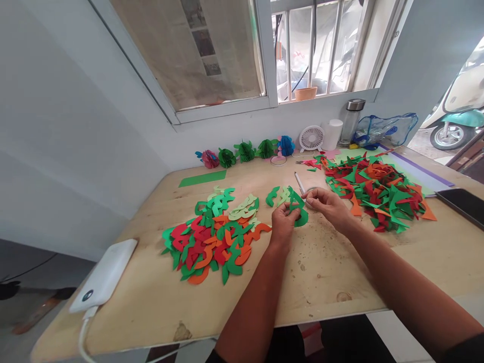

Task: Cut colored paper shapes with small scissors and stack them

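Observation:
My left hand [284, 222] is closed, thumb on top, around a curved green paper cutout [301, 218] held a little above the wooden table. Close on its right, my right hand [329, 205] has its thumb and fingers pinched together; what they hold, if anything, I cannot make out. A white pen [298, 180] lies just beyond my right fingertips, its near end close to them. Behind my left hand are a small dark green cutout [271, 196] and a light green cutout [283, 195]. Left of that hand spreads a pile of red, orange and green paper cutouts [212, 242].
Paper scraps [378, 186] are heaped on the right, near a dark phone [463, 205]. Folded paper figures [245, 151], a small white fan [312, 137] and a glass bottle [351, 123] line the wall. A green paper strip [202, 178] and white power bank [106, 275] lie left.

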Tool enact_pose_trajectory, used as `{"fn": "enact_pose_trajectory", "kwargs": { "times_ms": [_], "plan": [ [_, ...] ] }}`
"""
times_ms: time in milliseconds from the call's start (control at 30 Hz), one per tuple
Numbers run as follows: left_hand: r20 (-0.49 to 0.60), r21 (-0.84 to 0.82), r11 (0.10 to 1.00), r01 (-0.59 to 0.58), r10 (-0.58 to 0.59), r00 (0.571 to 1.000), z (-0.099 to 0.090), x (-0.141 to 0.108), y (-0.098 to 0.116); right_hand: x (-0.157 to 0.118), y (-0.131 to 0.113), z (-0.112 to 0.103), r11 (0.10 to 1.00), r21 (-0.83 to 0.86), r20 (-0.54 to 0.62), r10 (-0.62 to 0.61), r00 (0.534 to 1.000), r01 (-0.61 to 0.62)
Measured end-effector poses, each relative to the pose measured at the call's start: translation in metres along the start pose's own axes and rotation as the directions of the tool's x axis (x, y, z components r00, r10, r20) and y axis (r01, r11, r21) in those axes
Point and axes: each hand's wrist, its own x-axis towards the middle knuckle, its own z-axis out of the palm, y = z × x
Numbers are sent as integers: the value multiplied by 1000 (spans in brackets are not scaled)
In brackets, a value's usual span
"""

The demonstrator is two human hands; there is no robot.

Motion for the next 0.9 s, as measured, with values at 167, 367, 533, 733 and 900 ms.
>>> {"fn": "enact_pose_trajectory", "kwargs": {
  "times_ms": [167, 367, 533, 733, 900],
  "plan": [
    [20, -13, 1000, -13, 13, 1000, 4, -4, 1, -2, -4, 5, 997, -62, 10, -43, 999, 43],
    [41, -8, 1000, 28, -28, 999, 6, -5, 2, -3, -4, 4, 977, -207, 18, -50, 999, 52],
    [16, -61, 997, 51, -50, 999, 2, -2, 8, -2, -3, 2, 961, -266, 22, -67, 997, 71],
    [45, -32, 998, 45, -44, 998, 1, -4, 11, -2, -2, 1, 949, -304, 55, -66, 996, 80],
    [32, -49, 998, 45, -43, 999, 0, -4, 9, -1, -1, -1, 952, -295, 86, -55, 995, 79]
  ]
}}
